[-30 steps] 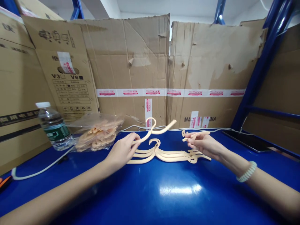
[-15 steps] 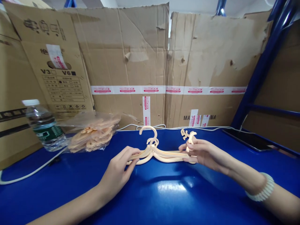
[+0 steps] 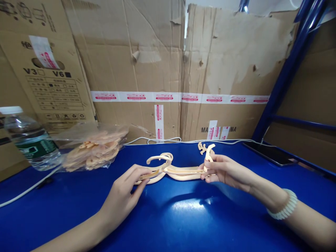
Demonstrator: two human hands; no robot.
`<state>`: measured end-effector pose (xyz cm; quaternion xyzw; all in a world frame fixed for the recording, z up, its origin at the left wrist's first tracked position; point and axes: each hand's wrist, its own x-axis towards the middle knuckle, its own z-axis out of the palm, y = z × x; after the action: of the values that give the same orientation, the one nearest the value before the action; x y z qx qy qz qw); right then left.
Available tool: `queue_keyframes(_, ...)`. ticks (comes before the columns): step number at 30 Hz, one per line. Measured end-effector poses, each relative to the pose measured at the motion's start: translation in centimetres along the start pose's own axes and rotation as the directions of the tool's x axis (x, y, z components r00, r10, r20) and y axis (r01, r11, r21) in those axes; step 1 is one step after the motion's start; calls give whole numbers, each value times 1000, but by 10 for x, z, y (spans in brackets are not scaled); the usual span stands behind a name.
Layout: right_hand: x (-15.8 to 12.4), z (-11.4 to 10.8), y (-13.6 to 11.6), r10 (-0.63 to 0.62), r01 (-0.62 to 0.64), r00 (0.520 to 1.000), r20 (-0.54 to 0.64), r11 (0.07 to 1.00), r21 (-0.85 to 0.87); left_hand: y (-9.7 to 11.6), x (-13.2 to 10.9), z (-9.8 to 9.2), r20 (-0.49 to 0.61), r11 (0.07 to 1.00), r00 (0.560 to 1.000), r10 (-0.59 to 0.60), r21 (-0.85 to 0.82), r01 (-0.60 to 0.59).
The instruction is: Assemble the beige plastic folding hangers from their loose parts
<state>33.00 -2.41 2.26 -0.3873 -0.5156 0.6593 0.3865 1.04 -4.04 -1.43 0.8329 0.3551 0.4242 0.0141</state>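
Note:
A cream clothes hanger (image 3: 186, 171) is tipped back, its hook low and pointing away. The fingers of my left hand (image 3: 123, 187) are closed on its left arm. My right hand (image 3: 232, 172) pinches a small cream hook-shaped piece (image 3: 209, 153) against the hanger's right end; the exact contact there is hidden by the fingers. Beneath lies at least one more cream hanger (image 3: 185, 177) on the blue table (image 3: 168, 224). Just behind my right fingertips are small branching cream pieces (image 3: 201, 147).
A clear plastic bag (image 3: 96, 148) of cream pieces and a water bottle (image 3: 31, 140) stand at left. A dark phone (image 3: 269, 153) lies at back right. White cable (image 3: 223, 141) runs along the back, before tall cardboard (image 3: 147, 73). A blue metal post (image 3: 283, 73) rises at right.
The upper hanger's hook has tipped from upright to nearly flat. My right hand has brought the small piece down against the hanger's end. The view has shifted slightly right.

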Motion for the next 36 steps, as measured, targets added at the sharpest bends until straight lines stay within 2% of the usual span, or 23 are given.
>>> queue_keyframes(7,4,6,9,-200,188,975,-94,974,-124,0,-1,0,1,999,999,40,16,-40)
queue_keyframes(13,5,9,15,-313,267,932,-182,934,-238,2,-2,-1,23,1000,999,27,-9,-27)
queue_keyframes(16,4,11,13,-396,339,898,-190,900,-274,4,-3,-1,46,999,999,-10,-33,11)
queue_keyframes(19,1,12,8,-446,408,878,-173,887,-218,6,0,-4,27,996,997,-72,-42,74)
queue_keyframes(21,1,5,2,-439,416,883,-165,896,-158,6,4,-8,17,995,996,-92,-27,93)
queue_keyframes(24,1,-17,-10,-388,373,911,-136,919,-126,-1,9,-17,34,997,996,-78,28,77)
queue_keyframes(27,1,-42,-22,-310,276,948,-74,914,-297,-12,12,-24,118,996,991,-56,76,47)
queue_keyframes(31,-1,-56,-29,-149,168,985,86,735,-657,-19,11,-27,258,983,966,6,175,-53)
queue_keyframes(34,-1,-54,-26,-43,157,985,165,610,-777,-14,8,-25,348,972,938,13,215,-93)
queue_keyframes(36,-2,-52,-24,-21,165,984,179,499,-851,-8,6,-23,385,969,923,-15,234,-82)
